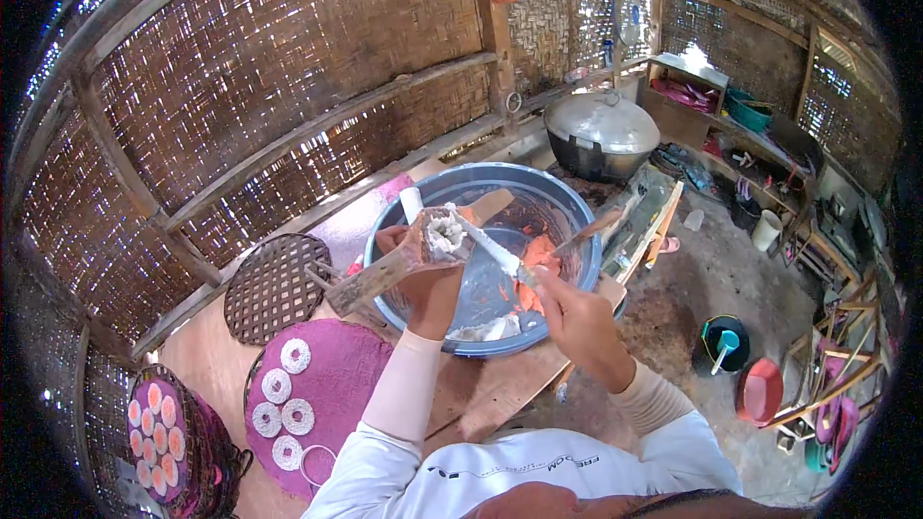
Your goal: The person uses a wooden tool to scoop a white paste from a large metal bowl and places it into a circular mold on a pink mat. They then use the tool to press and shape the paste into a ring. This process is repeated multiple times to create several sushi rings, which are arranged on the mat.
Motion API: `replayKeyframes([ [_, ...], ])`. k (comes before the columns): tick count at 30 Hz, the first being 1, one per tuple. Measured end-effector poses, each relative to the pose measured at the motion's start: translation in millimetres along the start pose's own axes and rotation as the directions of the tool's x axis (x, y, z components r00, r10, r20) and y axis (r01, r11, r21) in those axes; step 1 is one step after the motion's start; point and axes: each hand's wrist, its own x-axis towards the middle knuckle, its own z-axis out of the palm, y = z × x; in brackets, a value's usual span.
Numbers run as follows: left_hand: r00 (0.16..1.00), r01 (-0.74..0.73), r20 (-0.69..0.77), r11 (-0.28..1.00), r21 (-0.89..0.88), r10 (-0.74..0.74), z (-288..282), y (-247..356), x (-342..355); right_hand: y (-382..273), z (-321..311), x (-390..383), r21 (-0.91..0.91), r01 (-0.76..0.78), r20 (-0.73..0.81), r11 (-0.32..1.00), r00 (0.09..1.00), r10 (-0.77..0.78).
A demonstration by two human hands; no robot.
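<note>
From my distant screen I see the left hand [435, 281] curled around a wooden tool [409, 255] over the blue basin [385, 309]; the right hand [582, 322], fingers wrapped round a white-smeared spatula [492, 248], points it at the tool's white dough [444, 234].

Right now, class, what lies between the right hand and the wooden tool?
The head view shows a white-coated stick, held by the right hand.

A wooden frame [377, 279] hides part of the left hand [435, 288]; the right hand [583, 323] covers one end of the stick [494, 250].
</note>
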Motion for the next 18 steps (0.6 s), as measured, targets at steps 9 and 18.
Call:
replayKeyframes([
  [9,0.998,-0.061,0.029,0.991,0.122,0.058,4,-62,10,-6,-35,10,-0.011,0.056,0.276,0.998,0.96,-0.051],
  [18,0.943,0.289,-0.004,0.822,-0.491,-0.333,-122,-122,33,33,21,62,-0.327,0.59,0.878,0.738,0.479,0.006],
])
